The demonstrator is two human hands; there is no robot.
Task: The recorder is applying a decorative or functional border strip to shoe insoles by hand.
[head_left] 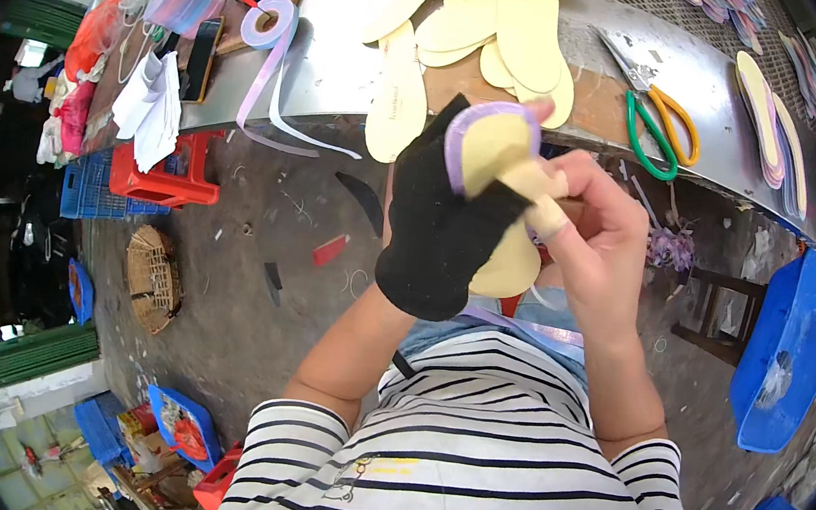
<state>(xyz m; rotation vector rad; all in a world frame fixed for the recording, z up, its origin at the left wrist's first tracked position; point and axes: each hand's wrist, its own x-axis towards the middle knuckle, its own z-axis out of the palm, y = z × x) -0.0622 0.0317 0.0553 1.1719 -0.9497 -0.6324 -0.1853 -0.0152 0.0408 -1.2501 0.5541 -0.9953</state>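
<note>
In front of my chest I hold a pale yellow insole (488,151) with a lavender tape edging round its upper end. My left hand (441,234), in a black glove, is closed round it from the left. From the right, my right hand (604,232) pinches at its middle, with beige wraps on the thumb and a finger. Exactly what lies between those fingertips is hidden. Below the hands, a lavender strip (550,338) crosses my lap. Beyond them, several plain insoles (528,37) lie piled on the bench, one sticking out over its edge.
Scissors (660,123) with green and orange handles lie right on the metal-topped bench (334,65). A lavender tape roll (269,23) and a phone (201,58) are at left. Below stand a red stool (170,178), a wicker basket (154,276) and a blue tub (790,349).
</note>
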